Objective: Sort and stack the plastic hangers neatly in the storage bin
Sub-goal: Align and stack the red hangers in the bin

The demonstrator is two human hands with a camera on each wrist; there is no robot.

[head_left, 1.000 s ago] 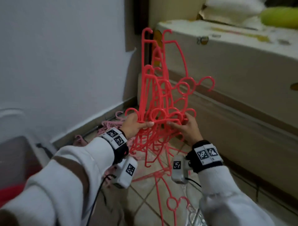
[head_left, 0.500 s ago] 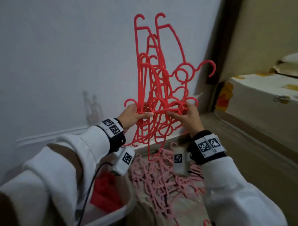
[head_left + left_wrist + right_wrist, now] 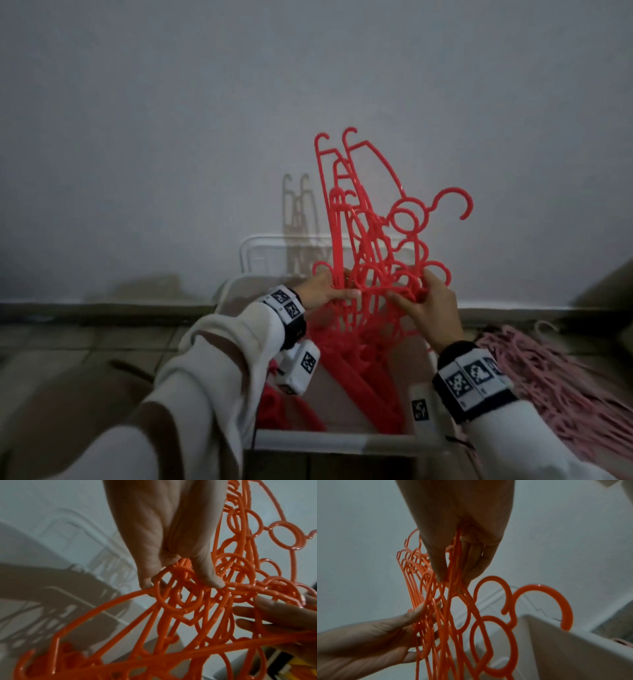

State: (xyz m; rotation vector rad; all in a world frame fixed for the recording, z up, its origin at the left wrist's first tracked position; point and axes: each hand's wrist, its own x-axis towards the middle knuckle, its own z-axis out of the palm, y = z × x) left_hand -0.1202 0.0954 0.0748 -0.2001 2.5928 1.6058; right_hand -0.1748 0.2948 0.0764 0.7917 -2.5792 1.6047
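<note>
Done: some red hangers already lie in the storage bin (image 3: 342,440).
In hand: left hand (image 3: 320,291) and right hand (image 3: 433,308) both clasp a tangled red hanger bunch (image 3: 363,246) above it.
Left: pink hangers (image 3: 548,377) wait on the floor.

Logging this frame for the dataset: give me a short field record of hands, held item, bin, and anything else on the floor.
left hand: grips the red hanger bundle on its left side
right hand: pinches the same bundle on its right side
bundle state: tangled, held upright over the storage bin, hooks pointing several ways
bin contents: red hangers already inside
floor, right of bin: pile of pink hangers
behind: white wall; a second clear container against it
task status: held bundle not yet laid in the bin
</note>
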